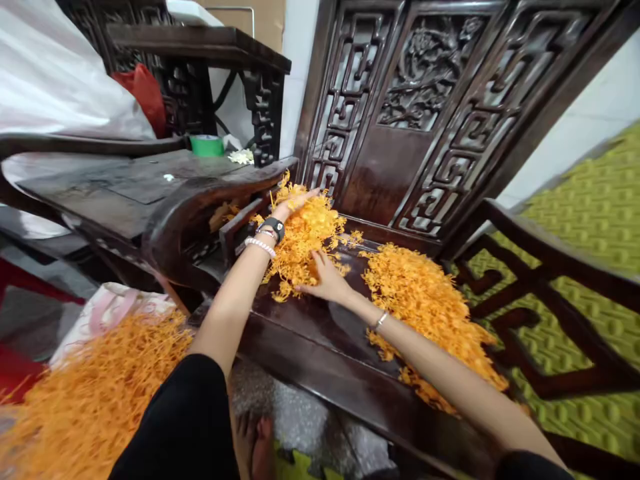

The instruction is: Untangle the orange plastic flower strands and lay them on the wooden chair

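A loose pile of orange, frilly flower-like pieces (313, 230) lies at the left end of a dark wooden bench seat (345, 333). My left hand (295, 203) reaches over the far side of this pile, fingers stretched out and partly among the pieces. Against the pile's near side rests my right hand (329, 280), its thumb and fingers spread apart. Each hand touches pieces, but neither is closed round any. To the right, a second, larger pile of orange pieces (425, 300) covers the seat, partly behind my right forearm.
Lower left, a heap of orange stringy pieces (110, 387) spreads by a white bag with pink handles (115, 307). A carved backrest (390, 167) rises behind the bench, an armrest (540, 293) at right. Green tape (207, 145) sits on the wooden chair (115, 183) at left.
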Demonstrator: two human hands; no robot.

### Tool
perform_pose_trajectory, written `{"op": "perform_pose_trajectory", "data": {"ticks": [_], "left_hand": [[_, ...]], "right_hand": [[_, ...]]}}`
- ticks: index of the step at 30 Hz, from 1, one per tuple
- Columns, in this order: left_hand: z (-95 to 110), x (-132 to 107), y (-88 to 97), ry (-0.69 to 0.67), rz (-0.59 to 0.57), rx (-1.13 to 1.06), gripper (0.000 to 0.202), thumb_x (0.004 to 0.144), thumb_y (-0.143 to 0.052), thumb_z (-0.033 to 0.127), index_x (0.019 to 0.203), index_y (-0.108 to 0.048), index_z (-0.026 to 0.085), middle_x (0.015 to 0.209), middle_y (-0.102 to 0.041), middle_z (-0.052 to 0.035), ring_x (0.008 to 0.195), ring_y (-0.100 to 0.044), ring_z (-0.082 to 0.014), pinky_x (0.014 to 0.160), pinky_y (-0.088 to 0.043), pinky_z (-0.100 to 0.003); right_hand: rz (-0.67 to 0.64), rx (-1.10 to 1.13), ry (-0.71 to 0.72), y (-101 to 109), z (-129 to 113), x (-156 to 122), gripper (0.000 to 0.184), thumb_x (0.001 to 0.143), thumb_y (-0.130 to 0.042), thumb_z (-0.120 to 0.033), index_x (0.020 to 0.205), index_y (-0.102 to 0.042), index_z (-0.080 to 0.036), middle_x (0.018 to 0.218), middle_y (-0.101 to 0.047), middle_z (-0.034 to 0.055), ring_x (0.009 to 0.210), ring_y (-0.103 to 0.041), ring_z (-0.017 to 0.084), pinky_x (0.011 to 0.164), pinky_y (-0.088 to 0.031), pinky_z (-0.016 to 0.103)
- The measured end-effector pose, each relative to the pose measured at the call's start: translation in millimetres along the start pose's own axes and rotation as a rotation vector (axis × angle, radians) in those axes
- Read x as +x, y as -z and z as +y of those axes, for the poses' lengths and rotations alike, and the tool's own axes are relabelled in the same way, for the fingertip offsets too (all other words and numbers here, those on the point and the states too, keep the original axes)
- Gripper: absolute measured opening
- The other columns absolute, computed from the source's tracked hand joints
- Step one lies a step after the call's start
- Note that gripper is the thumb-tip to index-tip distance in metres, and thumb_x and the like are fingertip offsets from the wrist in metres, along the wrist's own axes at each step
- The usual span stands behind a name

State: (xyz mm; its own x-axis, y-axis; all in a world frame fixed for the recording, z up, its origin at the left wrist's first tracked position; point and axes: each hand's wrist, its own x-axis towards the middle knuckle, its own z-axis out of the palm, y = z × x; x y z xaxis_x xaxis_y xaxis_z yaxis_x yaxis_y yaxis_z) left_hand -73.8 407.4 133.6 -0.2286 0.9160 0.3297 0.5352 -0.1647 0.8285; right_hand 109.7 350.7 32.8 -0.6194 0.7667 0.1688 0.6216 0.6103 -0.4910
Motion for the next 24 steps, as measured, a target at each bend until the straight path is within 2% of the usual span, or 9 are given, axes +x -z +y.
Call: {"op": "perform_pose_trajectory", "data": {"ticks": [3,7,9,11,14,16,18,21,24], "left_hand": [[15,-19,14.8,-0.085,-0.109,0.056,0.034,0.095,-0.047,0.034,0.121,-0.054,0.014,0.122,-0.058,-0.0099,0.109,-0.057,-0.0212,0.094,-0.047,-0.040],[19,-66,29.1,-0.202,-0.214,0.158,0.033,0.097,-0.038,0.027,0.125,-0.054,0.019,0.131,-0.057,-0.0055,0.119,-0.053,-0.0174,0.102,-0.040,-0.030],[13,-86,35.7,-0.216,-0.224,0.236,0.036,0.095,-0.040,0.029,0.127,-0.053,0.019,0.135,-0.054,-0.0064,0.125,-0.048,-0.0187,0.108,-0.034,-0.033],[3,-98,40.2,-0.208,-0.227,0.327,0.046,0.089,-0.052,0.036,0.133,-0.049,0.022,0.143,-0.046,-0.0063,0.135,-0.035,-0.0229,0.115,-0.022,-0.041],[-11,-99,37.6,-0.146,-0.266,0.458,0.067,0.075,-0.069,0.040,0.137,-0.045,0.033,0.152,-0.031,-0.0023,0.141,-0.019,-0.0329,0.115,-0.007,-0.056],[-17,-94,28.3,-0.077,-0.267,0.534,0.071,0.073,-0.071,0.040,0.138,-0.043,0.034,0.154,-0.026,-0.0031,0.141,-0.015,-0.0400,0.110,-0.007,-0.064],[-21,-87,16.1,-0.011,-0.220,0.605,0.075,0.073,-0.071,0.037,0.141,-0.040,0.030,0.155,-0.022,-0.0076,0.139,-0.014,-0.0455,0.107,-0.010,-0.068],[-24,-79,1.0,0.050,-0.098,0.697,0.072,0.077,-0.067,0.030,0.143,-0.036,0.025,0.153,-0.024,-0.0144,0.136,-0.022,-0.0451,0.106,-0.014,-0.067],[-28,-74,-4.2,0.101,0.040,0.757,0.063,0.084,-0.055,0.022,0.143,-0.033,0.020,0.144,-0.035,-0.0205,0.130,-0.034,-0.0402,0.106,-0.020,-0.060]], "right_hand": [[0.177,0.088,-0.073,-9,-4,22,0.084,0.073,-0.063,-0.036,0.142,-0.025,-0.007,0.144,-0.032,0.0230,0.136,-0.032,0.030,0.112,-0.029,0.045],[0.362,0.143,-0.148,-10,-18,33,0.081,0.075,-0.056,-0.031,0.142,-0.020,-0.006,0.144,-0.031,0.0240,0.136,-0.030,0.032,0.113,-0.026,0.048],[0.380,0.155,-0.164,-14,-25,32,0.077,0.077,-0.053,-0.032,0.142,-0.022,-0.005,0.144,-0.032,0.0236,0.136,-0.030,0.032,0.112,-0.026,0.047],[0.358,0.159,-0.180,-21,-31,31,0.070,0.081,-0.050,-0.032,0.141,-0.026,-0.006,0.144,-0.034,0.0227,0.136,-0.031,0.031,0.112,-0.027,0.047],[0.290,0.152,-0.200,-32,-39,28,0.062,0.083,-0.049,-0.034,0.138,-0.033,-0.009,0.142,-0.038,0.0204,0.133,-0.037,0.030,0.110,-0.031,0.045],[0.250,0.144,-0.222,-38,-45,25,0.063,0.081,-0.054,-0.037,0.136,-0.036,-0.011,0.141,-0.039,0.0198,0.130,-0.041,0.029,0.107,-0.035,0.043],[0.217,0.136,-0.258,-44,-51,20,0.068,0.078,-0.060,-0.040,0.135,-0.037,-0.011,0.137,-0.044,0.0196,0.123,-0.049,0.029,0.102,-0.041,0.040],[0.163,0.124,-0.304,-53,-64,6,0.062,0.080,-0.057,-0.042,0.132,-0.038,-0.014,0.113,-0.062,0.0149,0.101,-0.061,0.027,0.087,-0.048,0.037],[0.124,0.100,-0.292,-60,-78,-12,0.051,0.082,-0.053,-0.043,0.126,-0.045,-0.017,0.097,-0.067,0.0118,0.089,-0.063,0.026,0.076,-0.048,0.034]]}}
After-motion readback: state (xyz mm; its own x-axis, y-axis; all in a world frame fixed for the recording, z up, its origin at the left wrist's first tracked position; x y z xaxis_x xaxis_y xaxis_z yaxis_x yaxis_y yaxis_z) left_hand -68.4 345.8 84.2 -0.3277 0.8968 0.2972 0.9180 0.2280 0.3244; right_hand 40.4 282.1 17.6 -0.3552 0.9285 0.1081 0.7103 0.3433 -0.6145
